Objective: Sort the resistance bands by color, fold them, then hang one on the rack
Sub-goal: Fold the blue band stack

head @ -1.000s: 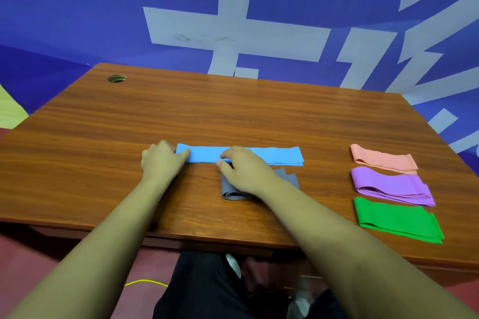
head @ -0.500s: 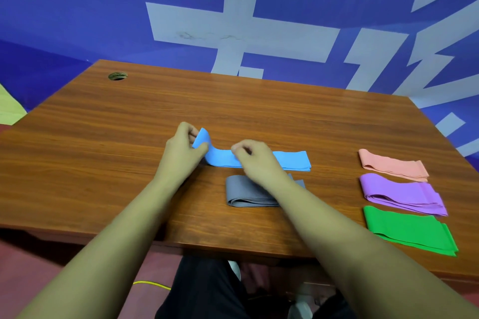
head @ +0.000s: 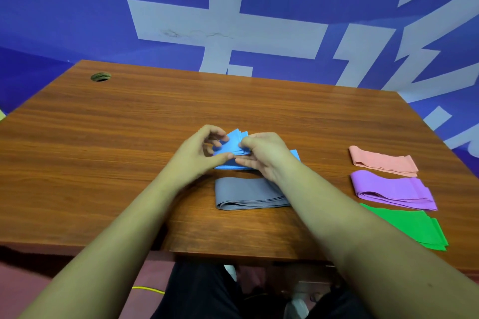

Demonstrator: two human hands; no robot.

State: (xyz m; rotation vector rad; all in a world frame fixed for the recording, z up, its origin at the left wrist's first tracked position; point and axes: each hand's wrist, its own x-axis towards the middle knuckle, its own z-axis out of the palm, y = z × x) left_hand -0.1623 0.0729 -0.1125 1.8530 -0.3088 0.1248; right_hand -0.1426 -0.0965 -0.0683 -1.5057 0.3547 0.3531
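A blue resistance band (head: 233, 146) lies at the middle of the wooden table (head: 103, 142), its left end lifted and folded over toward the right. My left hand (head: 199, 155) pinches that raised end between thumb and fingers. My right hand (head: 261, 154) holds the band's middle, fingers curled over the fold. A folded grey band (head: 246, 193) lies just in front of the blue one, partly under my right forearm. At the right sit folded pink (head: 381, 162), purple (head: 391, 189) and green (head: 420, 228) bands in a column. No rack is in view.
A round cable hole (head: 101, 76) sits at the table's far left corner. A blue wall with white shapes (head: 233, 21) stands behind the table. My dark-trousered legs and a yellow cable (head: 149, 289) show below the front edge.
My left hand has lifted the blue band's left end and carried it rightward over the band. My right hand has shifted from pressing the band to holding the fold.
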